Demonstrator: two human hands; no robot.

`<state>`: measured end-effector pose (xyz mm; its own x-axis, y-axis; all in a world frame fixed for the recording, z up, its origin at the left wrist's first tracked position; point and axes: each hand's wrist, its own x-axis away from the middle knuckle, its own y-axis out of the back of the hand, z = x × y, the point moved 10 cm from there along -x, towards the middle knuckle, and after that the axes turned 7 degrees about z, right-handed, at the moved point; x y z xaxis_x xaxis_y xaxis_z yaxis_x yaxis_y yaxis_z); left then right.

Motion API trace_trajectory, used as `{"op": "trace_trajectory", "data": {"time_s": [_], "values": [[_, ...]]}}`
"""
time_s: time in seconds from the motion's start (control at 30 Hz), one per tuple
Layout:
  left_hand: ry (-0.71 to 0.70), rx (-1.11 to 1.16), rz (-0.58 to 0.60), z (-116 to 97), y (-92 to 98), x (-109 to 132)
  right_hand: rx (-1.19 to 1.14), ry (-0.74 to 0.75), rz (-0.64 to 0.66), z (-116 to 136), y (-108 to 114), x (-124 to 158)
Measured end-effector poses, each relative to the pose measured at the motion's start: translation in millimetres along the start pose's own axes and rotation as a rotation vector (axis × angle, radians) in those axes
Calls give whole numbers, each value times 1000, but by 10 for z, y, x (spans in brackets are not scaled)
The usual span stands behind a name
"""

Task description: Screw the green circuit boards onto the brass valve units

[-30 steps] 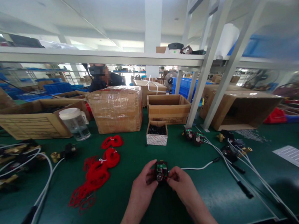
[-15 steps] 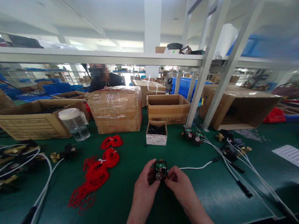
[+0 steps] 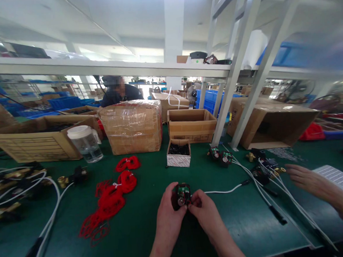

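Observation:
A small black-framed unit with a green circuit board (image 3: 183, 193) and a round clear part on its face is held upright above the green table. My left hand (image 3: 169, 211) grips its left side, thumb at the lower front edge. At its lower right edge, my right hand (image 3: 203, 209) has thumb and fingers pinched together beside some red bits; what lies between the fingertips is hidden. A white cable (image 3: 223, 191) with a black connector end runs out to the right from behind my right hand.
Red wire bundles (image 3: 110, 200) lie to the left. Ahead stands a small white box (image 3: 178, 161) of black parts. More units (image 3: 220, 156) and cabled brass fittings (image 3: 265, 167) lie right, where another person's hand (image 3: 312, 180) reaches in. Metal shelf posts (image 3: 229, 87) rise behind.
Another person's hand has come in from the right edge, toward the brass fittings. The unit in my hands has barely shifted, and my grip looks the same.

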<state>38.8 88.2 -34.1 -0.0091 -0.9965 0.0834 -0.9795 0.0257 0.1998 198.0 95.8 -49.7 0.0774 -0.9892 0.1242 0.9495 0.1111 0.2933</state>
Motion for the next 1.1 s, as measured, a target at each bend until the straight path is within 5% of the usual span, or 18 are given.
{"op": "trace_trajectory", "data": {"time_s": [0.3,0.77,0.93,1.1], "values": [[-19,150,27,5,-59,-9,20,-16,-54,64,-5,44],[66,238,119,80,-30,-6,88,-12,82,19,10,75],[67,251,160,83,-16,-23,418,223,15,498,24,163],[68,244,228,172,10,-48,737,358,127,849,-229,106]]}}
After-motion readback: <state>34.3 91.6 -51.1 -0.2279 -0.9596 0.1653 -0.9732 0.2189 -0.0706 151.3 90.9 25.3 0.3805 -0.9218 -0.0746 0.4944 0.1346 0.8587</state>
